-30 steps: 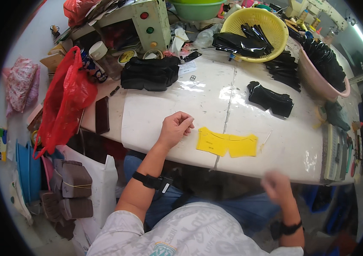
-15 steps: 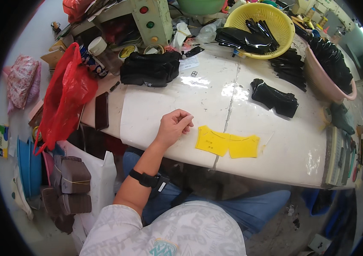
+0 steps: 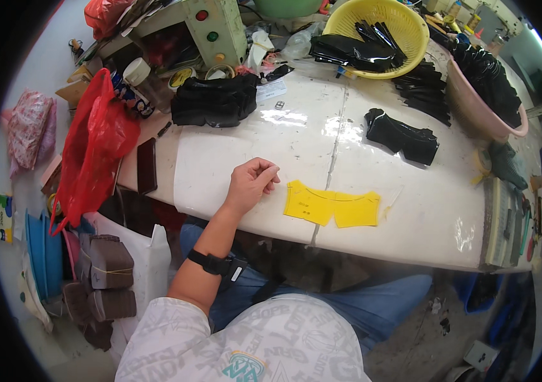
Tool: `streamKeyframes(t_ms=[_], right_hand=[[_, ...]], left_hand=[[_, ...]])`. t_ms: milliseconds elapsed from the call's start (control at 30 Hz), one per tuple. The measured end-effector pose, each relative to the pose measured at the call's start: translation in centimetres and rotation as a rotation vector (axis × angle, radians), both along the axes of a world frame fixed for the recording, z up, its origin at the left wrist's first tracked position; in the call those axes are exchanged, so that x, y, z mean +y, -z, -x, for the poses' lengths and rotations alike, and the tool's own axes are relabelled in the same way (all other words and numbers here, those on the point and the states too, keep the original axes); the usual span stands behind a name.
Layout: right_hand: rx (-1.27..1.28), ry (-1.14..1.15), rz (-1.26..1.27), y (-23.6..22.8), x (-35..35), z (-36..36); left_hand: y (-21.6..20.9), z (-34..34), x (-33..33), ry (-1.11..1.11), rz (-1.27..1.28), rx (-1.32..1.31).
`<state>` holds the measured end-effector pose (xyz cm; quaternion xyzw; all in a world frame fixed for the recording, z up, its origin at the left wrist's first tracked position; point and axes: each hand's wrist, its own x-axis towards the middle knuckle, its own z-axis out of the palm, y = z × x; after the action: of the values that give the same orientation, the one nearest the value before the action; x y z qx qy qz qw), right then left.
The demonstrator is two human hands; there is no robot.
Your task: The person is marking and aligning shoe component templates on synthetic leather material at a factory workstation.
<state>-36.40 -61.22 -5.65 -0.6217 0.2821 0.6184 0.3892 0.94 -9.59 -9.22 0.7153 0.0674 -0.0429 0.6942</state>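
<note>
My left hand (image 3: pixel 253 184) is over the near part of the white table, fingers curled in and thumb resting on the index finger. Nothing shows in it. Just to its right, apart from it, lies a flat yellow piece (image 3: pixel 332 205) with a curved top edge, a notch in its middle and small dark marks. It lies across the dark seam in the tabletop. Beyond the hand sits a stack of black cut pieces (image 3: pixel 213 102). Another bundle of glossy black pieces (image 3: pixel 402 137) lies farther right. My right hand is outside the view.
A yellow basket (image 3: pixel 413 27) with black strips stands at the back, a pink basin (image 3: pixel 474 105) of black pieces at the right. A dark phone-like slab (image 3: pixel 147 167) and red plastic bag (image 3: pixel 96 143) lie left. Brown bundles (image 3: pixel 112 261) sit lower left.
The whole view has shifted a little, so everything on the table appears slightly farther left and up. My left hand keeps its curled pose and its place beside the yellow piece.
</note>
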Motion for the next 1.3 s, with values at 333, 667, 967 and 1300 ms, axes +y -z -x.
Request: streamKeyframes(t_ms=[333, 667, 967, 1300], right_hand=[[0.036, 0.122, 0.082, -3.4, -1.2, 0.9], [0.022, 0.122, 0.070, -3.0, -2.5, -3.6], [-0.010, 0.121, 0.043, -2.3, -2.7, -7.5], [-1.009, 0.232, -0.361, -11.1, 7.8, -32.6]], left_hand=[[0.3, -0.1, 0.2, 0.000, -0.001, -0.019], [-1.1, -0.5, 2.1, 0.018, 0.165, 0.067], [-1.6, -6.8, 18.4, -0.502, -0.315, -0.218], [-0.3, -9.7, 20.5, -0.696, -1.048, -0.079]])
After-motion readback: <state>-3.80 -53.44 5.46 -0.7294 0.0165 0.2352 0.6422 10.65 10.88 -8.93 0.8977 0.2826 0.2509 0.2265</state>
